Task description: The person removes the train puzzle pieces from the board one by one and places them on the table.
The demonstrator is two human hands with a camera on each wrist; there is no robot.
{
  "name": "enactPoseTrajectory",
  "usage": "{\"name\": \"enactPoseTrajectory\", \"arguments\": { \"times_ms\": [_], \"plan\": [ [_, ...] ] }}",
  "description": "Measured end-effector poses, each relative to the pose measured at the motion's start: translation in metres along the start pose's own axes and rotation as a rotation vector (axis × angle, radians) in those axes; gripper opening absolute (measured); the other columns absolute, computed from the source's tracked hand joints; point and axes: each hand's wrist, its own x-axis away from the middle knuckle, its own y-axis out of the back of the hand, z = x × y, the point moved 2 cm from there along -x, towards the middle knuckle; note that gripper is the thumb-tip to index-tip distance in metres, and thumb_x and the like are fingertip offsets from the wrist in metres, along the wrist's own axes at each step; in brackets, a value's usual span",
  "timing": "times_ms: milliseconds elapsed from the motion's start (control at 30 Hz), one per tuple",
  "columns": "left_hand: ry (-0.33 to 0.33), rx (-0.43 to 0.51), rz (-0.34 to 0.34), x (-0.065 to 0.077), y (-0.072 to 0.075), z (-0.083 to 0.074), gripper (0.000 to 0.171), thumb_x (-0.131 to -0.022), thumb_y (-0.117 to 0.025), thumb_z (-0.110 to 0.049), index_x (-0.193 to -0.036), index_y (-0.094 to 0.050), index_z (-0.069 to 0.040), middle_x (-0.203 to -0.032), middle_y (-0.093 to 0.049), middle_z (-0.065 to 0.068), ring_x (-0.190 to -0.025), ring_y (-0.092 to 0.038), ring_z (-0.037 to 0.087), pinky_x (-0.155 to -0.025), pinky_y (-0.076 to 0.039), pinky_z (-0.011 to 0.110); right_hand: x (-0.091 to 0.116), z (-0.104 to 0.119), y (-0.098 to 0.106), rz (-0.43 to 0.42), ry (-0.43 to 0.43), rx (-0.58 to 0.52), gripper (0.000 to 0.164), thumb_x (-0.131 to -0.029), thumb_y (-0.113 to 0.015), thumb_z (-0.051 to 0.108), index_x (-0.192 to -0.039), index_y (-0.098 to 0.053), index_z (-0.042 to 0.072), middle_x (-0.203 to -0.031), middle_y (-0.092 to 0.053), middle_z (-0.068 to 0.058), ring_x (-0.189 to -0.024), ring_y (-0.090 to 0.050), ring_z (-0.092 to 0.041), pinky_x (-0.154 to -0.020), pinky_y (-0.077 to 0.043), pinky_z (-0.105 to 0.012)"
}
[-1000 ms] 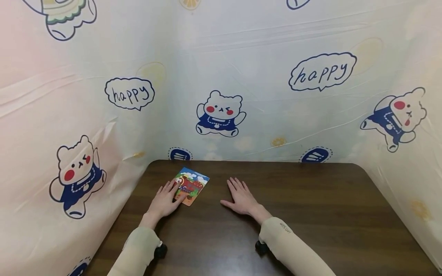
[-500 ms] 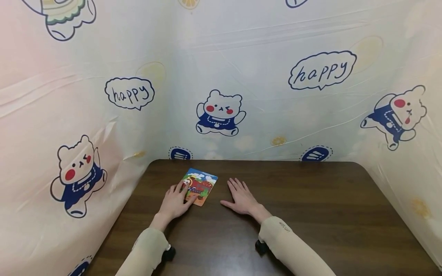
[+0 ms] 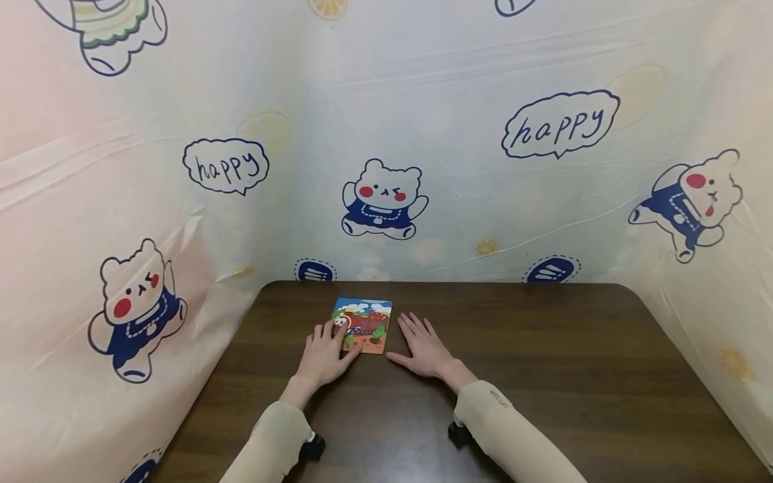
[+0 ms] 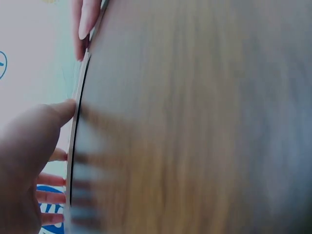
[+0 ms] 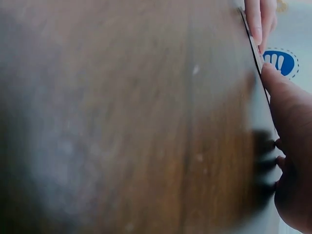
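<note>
A thin picture card (image 3: 371, 326), printed with a red cartoon figure, blue sky and clouds, lies flat on the dark wooden table. My left hand (image 3: 323, 357) rests fingertips and thumb on its left side, fingers spread. Just right of the card, apart from it, my right hand (image 3: 425, 351) lies palm down on the table with straight fingers. In the left wrist view the left hand (image 4: 29, 141) shows thumb and fingers at the thin edge line, and in the right wrist view the right hand (image 5: 295, 112) stays low against the tabletop.
The brown wooden table (image 3: 543, 376) has rounded far corners. A pale printed curtain (image 3: 459, 121) with bears and "happy" bubbles hangs behind it and along both sides. A small black device (image 3: 313, 446) sits on the left wrist, another device (image 3: 459, 435) on the right.
My left hand has slid the card to the right, towards the right hand, and the card has turned so it sits nearly square to the table. The right hand has stayed in place.
</note>
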Motion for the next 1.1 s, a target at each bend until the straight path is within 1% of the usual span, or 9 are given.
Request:
{"name": "enactPoseTrajectory", "arguments": {
  "times_ms": [67,167,233,333,433,600,833,967,1100],
  "plan": [
    [-0.009,0.019,-0.006,-0.002,-0.004,0.001,0.074,-0.106,-0.067,-0.054,-0.158,-0.056,-0.002,-0.160,-0.048,0.033,-0.149,-0.044,0.052,-0.125,-0.035,0.075,-0.001,-0.003,-0.002,-0.016,0.009,-0.014,0.090,-0.109,-0.059,0.059,-0.172,-0.031,0.002,-0.182,-0.028,-0.018,-0.172,-0.022,-0.040,-0.139,-0.016,-0.065],
    [-0.021,0.069,-0.005,-0.006,-0.009,0.005,0.078,-0.107,-0.065,-0.054,-0.158,-0.051,0.002,-0.171,-0.040,0.032,-0.162,-0.035,0.050,-0.132,-0.024,0.075,-0.003,-0.007,-0.006,-0.056,0.028,-0.027,0.090,-0.109,-0.057,0.060,-0.172,-0.031,0.002,-0.182,-0.030,-0.019,-0.171,-0.023,-0.041,-0.138,-0.015,-0.066],
    [-0.016,0.107,0.022,-0.008,-0.012,0.008,0.084,-0.108,-0.063,-0.057,-0.162,-0.045,0.004,-0.177,-0.031,0.030,-0.168,-0.026,0.048,-0.135,-0.017,0.074,-0.005,-0.009,-0.009,-0.066,0.034,-0.036,0.090,-0.110,-0.056,0.062,-0.173,-0.031,0.003,-0.182,-0.029,-0.018,-0.171,-0.022,-0.041,-0.138,-0.014,-0.067],
    [0.001,0.144,0.063,-0.008,-0.016,0.013,0.092,-0.108,-0.061,-0.061,-0.167,-0.036,0.004,-0.181,-0.024,0.028,-0.171,-0.020,0.046,-0.136,-0.012,0.072,-0.007,-0.009,-0.014,-0.073,0.043,-0.035,0.090,-0.110,-0.054,0.064,-0.173,-0.031,0.004,-0.181,-0.031,-0.017,-0.171,-0.023,-0.041,-0.136,-0.015,-0.070],
    [0.016,0.142,0.095,-0.007,-0.020,0.016,0.096,-0.107,-0.059,-0.063,-0.171,-0.030,0.003,-0.182,-0.020,0.026,-0.172,-0.017,0.044,-0.138,-0.012,0.069,-0.008,-0.005,-0.016,-0.055,0.038,-0.020,0.088,-0.110,-0.055,0.061,-0.173,-0.031,0.005,-0.182,-0.031,-0.016,-0.171,-0.023,-0.041,-0.136,-0.014,-0.072],
    [0.012,0.133,0.092,-0.011,-0.022,0.014,0.097,-0.108,-0.055,-0.066,-0.172,-0.028,0.002,-0.183,-0.020,0.026,-0.172,-0.017,0.044,-0.138,-0.013,0.067,-0.011,0.002,-0.010,-0.039,0.023,0.002,0.085,-0.110,-0.059,0.056,-0.174,-0.032,0.008,-0.183,-0.030,-0.013,-0.172,-0.021,-0.039,-0.135,-0.012,-0.075],
    [0.001,0.137,0.100,-0.013,-0.020,0.001,0.097,-0.107,-0.057,-0.064,-0.172,-0.028,0.002,-0.182,-0.021,0.025,-0.172,-0.017,0.043,-0.139,-0.014,0.066,-0.010,0.000,-0.005,-0.023,-0.001,0.071,0.081,-0.111,-0.055,0.060,-0.173,-0.035,0.013,-0.183,-0.031,-0.007,-0.173,-0.021,-0.035,-0.137,-0.014,-0.070],
    [-0.003,0.148,0.087,-0.012,-0.020,-0.006,0.096,-0.108,-0.058,-0.062,-0.171,-0.030,0.003,-0.182,-0.022,0.026,-0.172,-0.018,0.044,-0.139,-0.015,0.066,-0.007,-0.003,-0.004,-0.032,0.008,0.066,0.082,-0.111,-0.055,0.061,-0.173,-0.037,0.011,-0.182,-0.032,-0.008,-0.172,-0.023,-0.035,-0.138,-0.017,-0.068],
    [-0.008,0.159,0.082,-0.008,-0.024,-0.013,0.095,-0.108,-0.058,-0.062,-0.171,-0.030,0.003,-0.182,-0.022,0.025,-0.172,-0.018,0.044,-0.138,-0.017,0.066,-0.003,-0.007,-0.002,-0.029,0.024,0.063,0.084,-0.110,-0.056,0.061,-0.172,-0.037,0.009,-0.182,-0.032,-0.010,-0.172,-0.025,-0.036,-0.137,-0.019,-0.067]
  ]
}}
